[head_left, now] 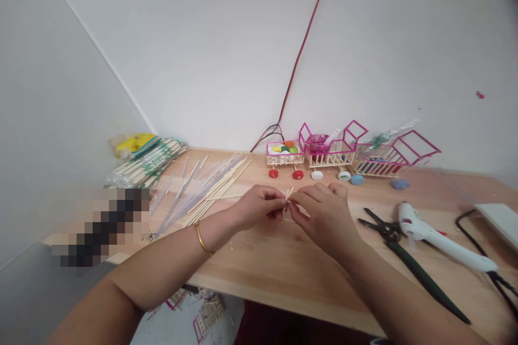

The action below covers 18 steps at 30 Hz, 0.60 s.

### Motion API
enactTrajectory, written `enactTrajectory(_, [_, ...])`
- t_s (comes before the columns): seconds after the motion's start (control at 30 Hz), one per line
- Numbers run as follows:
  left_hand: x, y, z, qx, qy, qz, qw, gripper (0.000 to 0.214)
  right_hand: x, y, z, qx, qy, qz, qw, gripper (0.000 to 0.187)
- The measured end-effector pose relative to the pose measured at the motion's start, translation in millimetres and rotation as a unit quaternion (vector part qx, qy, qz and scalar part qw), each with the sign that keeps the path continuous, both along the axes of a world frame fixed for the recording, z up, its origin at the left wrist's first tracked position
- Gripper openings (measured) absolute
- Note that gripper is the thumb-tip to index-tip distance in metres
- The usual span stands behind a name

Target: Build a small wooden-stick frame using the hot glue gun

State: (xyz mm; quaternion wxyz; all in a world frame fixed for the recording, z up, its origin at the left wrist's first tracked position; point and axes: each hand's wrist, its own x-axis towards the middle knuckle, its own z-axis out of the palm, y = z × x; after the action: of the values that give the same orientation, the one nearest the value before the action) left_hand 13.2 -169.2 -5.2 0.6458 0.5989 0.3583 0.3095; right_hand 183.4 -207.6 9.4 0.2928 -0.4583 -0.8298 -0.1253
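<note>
Wooden table, fingers tight on sticks

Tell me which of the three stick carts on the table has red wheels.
The leftmost cart, with red wheels showing. The middle cart shows white wheels, and the rightmost cart shows blue wheels.

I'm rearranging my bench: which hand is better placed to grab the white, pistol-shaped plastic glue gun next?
Probably the right hand: the glue gun lies on that side, beside the green-handled metal cutters. The left hand is farther away, and both are at thin, pale wooden sticks.
</note>
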Motion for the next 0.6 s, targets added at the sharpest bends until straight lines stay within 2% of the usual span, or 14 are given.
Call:
enactTrajectory(0.23, [0.2,-0.5,0.7,0.002,-0.002,-0.013,1.0,0.03,-1.9,0.5,-1.3,-0.005,0.01,0.006,1.0,0.014])
enactTrajectory(0.6, [2.4,-2.1,-2.1,0.002,0.012,0.001,1.0,0.028,-3.2,3.2,-5.1,-0.008,-0.003,-0.001,1.0,0.011])
